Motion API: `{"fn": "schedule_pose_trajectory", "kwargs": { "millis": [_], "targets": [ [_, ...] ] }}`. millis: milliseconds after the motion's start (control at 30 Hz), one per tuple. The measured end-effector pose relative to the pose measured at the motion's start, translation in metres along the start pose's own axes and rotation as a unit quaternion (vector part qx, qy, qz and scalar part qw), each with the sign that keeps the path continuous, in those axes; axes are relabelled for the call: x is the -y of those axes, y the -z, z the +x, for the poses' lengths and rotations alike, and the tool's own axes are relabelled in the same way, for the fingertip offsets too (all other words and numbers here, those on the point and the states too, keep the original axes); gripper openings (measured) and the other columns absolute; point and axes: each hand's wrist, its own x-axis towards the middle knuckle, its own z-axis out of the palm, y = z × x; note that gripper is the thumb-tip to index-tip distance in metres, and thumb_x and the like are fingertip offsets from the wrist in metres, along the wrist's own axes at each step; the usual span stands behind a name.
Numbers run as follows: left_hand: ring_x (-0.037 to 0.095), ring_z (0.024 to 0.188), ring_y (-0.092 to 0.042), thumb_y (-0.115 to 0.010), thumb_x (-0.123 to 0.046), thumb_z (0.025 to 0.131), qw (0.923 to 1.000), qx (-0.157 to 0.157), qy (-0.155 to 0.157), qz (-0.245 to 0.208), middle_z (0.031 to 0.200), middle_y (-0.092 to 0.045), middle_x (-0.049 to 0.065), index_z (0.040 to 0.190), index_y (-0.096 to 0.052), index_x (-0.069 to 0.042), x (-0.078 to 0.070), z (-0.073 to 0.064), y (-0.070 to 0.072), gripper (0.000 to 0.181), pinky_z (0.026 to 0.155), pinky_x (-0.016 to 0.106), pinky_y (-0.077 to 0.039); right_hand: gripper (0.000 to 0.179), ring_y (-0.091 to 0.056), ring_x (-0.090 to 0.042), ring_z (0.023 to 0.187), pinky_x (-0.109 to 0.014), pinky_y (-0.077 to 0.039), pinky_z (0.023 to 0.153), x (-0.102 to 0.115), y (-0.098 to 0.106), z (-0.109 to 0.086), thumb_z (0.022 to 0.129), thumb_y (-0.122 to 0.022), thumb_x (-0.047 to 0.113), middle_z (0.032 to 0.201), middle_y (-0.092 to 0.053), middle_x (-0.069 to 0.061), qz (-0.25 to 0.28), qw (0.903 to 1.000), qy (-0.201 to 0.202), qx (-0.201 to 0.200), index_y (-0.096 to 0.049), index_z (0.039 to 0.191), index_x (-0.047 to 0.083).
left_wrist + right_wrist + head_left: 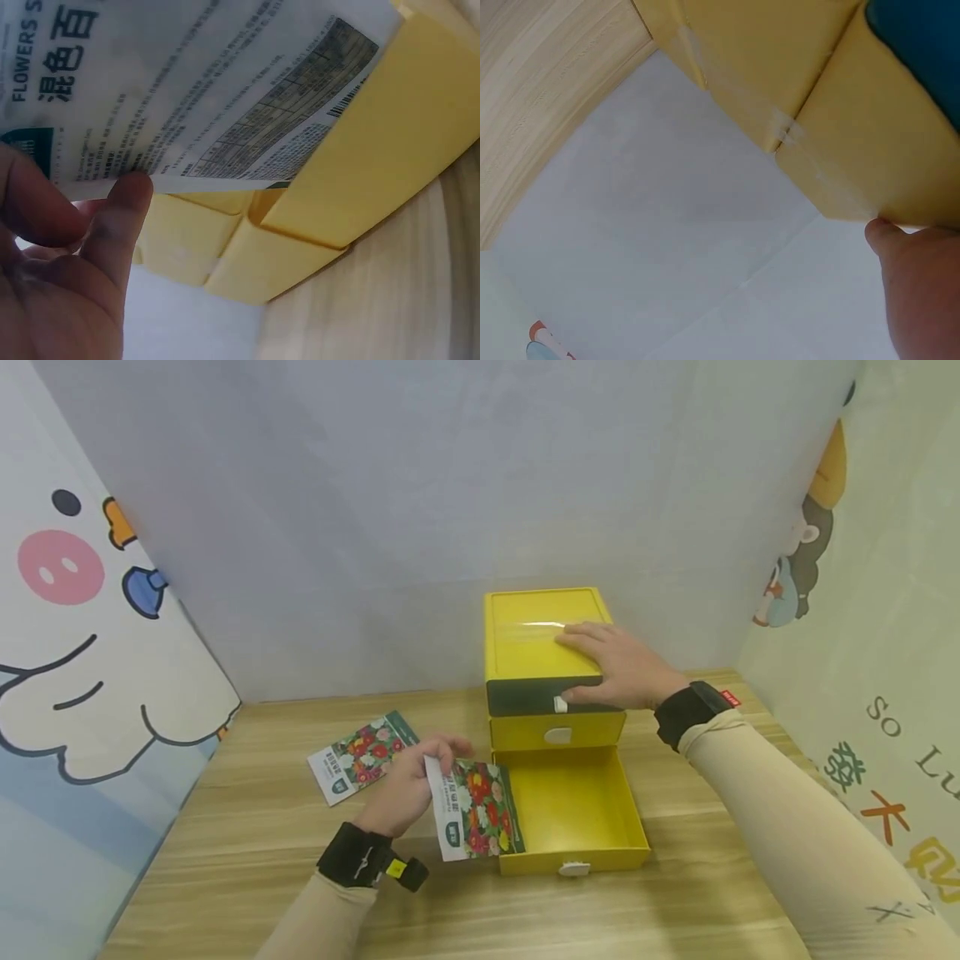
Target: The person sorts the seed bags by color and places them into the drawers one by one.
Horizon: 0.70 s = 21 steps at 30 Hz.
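Note:
In the head view, my left hand pinches a flower seed packet by its white end. The packet's printed red, white and yellow blooms face up, and its dark green end overlaps the left side of a pulled-out yellow drawer. Small text and a barcode cover the packet's back in the left wrist view. My right hand rests, fingers spread, on top of the yellow drawer box, its thumb by the dark green front. The right wrist view catches only part of this hand against the box.
A second flower seed packet lies flat on the wooden table, left of the box. The box's middle drawer is closed and has a white pull tab. A pale cloth wall stands behind, with printed panels on both sides.

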Motion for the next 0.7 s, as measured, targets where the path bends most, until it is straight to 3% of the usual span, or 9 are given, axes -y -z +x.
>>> {"fn": "schedule_pose_trajectory", "kwargs": {
  "millis": [133, 367, 533, 700],
  "targets": [
    [0.038, 0.118, -0.046, -0.046, 0.01, 0.092, 0.9993, 0.007, 0.017, -0.034, 0.128, -0.051, 0.02, 0.08, -0.042, -0.002, 0.008, 0.004, -0.005, 0.016, 0.083, 0.038, -0.05, 0.085, -0.023, -0.031, 0.141, -0.054, -0.02, 0.111, 0.001, 0.001, -0.001, 0.082, -0.066, 0.059, 0.154, -0.03, -0.007, 0.004, 1.0, -0.001, -0.001, -0.036, 0.149, 0.016],
    [0.033, 0.123, -0.046, -0.049, 0.009, 0.092, 0.9951, -0.039, 0.042, -0.08, 0.132, -0.047, 0.022, 0.095, -0.05, 0.004, 0.017, 0.008, -0.014, 0.007, 0.094, 0.041, -0.044, 0.085, -0.023, -0.032, 0.141, -0.054, -0.02, 0.111, 0.001, 0.0, -0.001, 0.081, -0.067, 0.058, 0.154, -0.03, -0.007, 0.009, 0.9999, -0.004, -0.003, -0.035, 0.149, 0.016],
    [0.032, 0.116, -0.052, -0.046, 0.009, 0.09, 0.9826, -0.098, 0.092, -0.128, 0.13, -0.048, 0.021, 0.118, -0.052, 0.007, 0.019, 0.005, -0.02, 0.029, 0.09, 0.037, -0.047, 0.086, -0.022, -0.033, 0.141, -0.055, -0.02, 0.111, 0.0, -0.002, 0.0, 0.081, -0.067, 0.058, 0.154, -0.03, -0.008, 0.011, 0.9999, -0.003, -0.001, -0.035, 0.149, 0.016],
    [0.025, 0.1, -0.057, -0.041, 0.003, 0.09, 0.9646, -0.175, 0.148, -0.132, 0.122, -0.051, 0.02, 0.122, -0.053, 0.003, 0.012, -0.003, -0.024, 0.034, 0.082, 0.035, -0.049, 0.085, -0.022, -0.032, 0.142, -0.055, -0.019, 0.112, 0.0, -0.001, -0.001, 0.082, -0.067, 0.057, 0.154, -0.029, -0.008, 0.013, 0.9999, -0.003, -0.003, -0.035, 0.149, 0.016]
  ]
}}
